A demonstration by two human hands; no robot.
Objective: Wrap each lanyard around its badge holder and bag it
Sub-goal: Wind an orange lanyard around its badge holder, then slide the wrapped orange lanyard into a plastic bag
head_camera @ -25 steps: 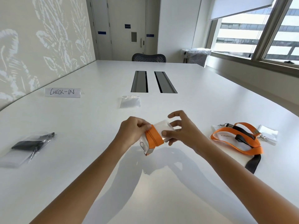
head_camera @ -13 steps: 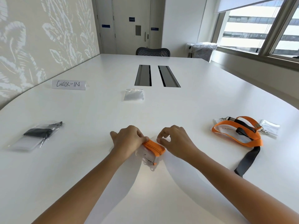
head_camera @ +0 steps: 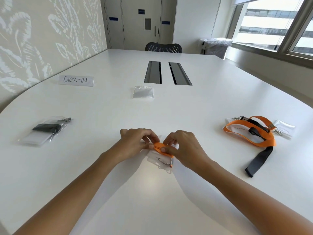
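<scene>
An orange lanyard (head_camera: 158,146) is wound around a clear badge holder (head_camera: 159,160) that lies on the white table (head_camera: 152,192) in front of me, metal clip at its near end. My left hand (head_camera: 135,141) pinches the left side of the orange wrap. My right hand (head_camera: 183,146) pinches its right side, thumb on the strap. At the far middle lies an empty clear bag (head_camera: 143,92). On the left sits a sealed bag (head_camera: 44,131) with a black lanyard and badge inside.
To the right lie a loose orange lanyard (head_camera: 250,134) and a black lanyard (head_camera: 258,160) across clear badge holders (head_camera: 284,128). A "CHECK-IN" sign (head_camera: 75,80) stands at the far left. Two dark cable slots (head_camera: 166,72) cut the table's middle; a chair (head_camera: 163,47) stands beyond.
Both hands lowered the wrapped badge holder from the air onto the table. My right hand went from open fingers to pinching the orange wrap.
</scene>
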